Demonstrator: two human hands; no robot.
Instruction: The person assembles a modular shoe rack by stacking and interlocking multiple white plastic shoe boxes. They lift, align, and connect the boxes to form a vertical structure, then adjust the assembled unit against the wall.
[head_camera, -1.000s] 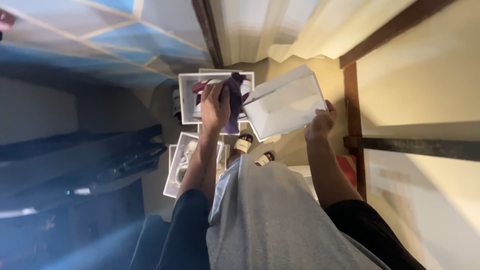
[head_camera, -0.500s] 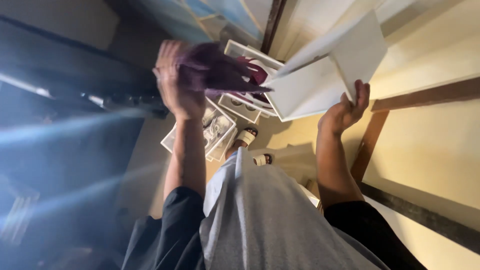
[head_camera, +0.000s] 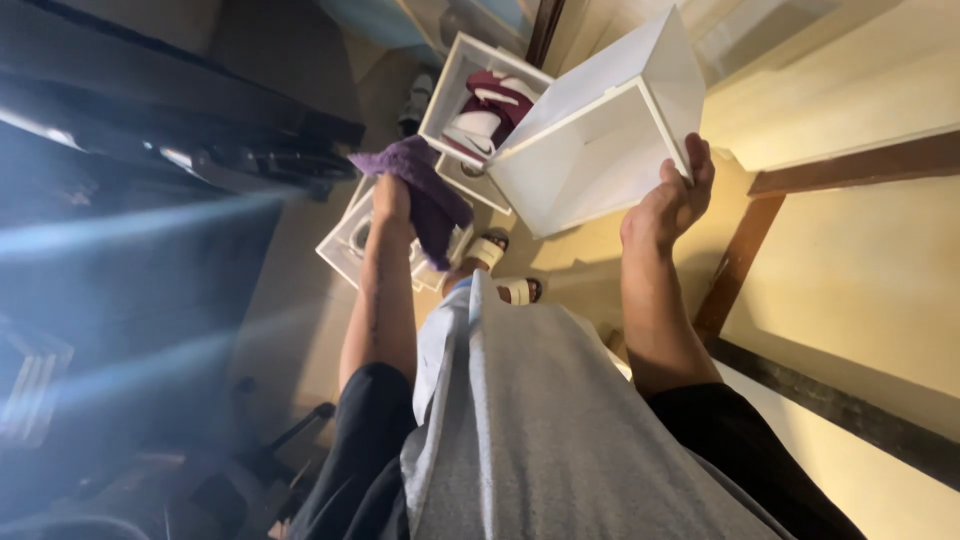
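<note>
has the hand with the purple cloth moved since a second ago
Yes. The left hand with the purple cloth has dropped away from the open box holding shoes, now lying lower left of it instead of over it.

Purple cloth (head_camera: 420, 190). White box (head_camera: 600, 150), plain inside. Maroon-and-white shoes (head_camera: 490, 110) in a white-framed case (head_camera: 445, 85). Grey shirt (head_camera: 560, 440) with black sleeves (head_camera: 360, 440). Cream sandals (head_camera: 505, 270) on a tan floor (head_camera: 850, 270) crossed by dark brown strips (head_camera: 735, 260).
</note>
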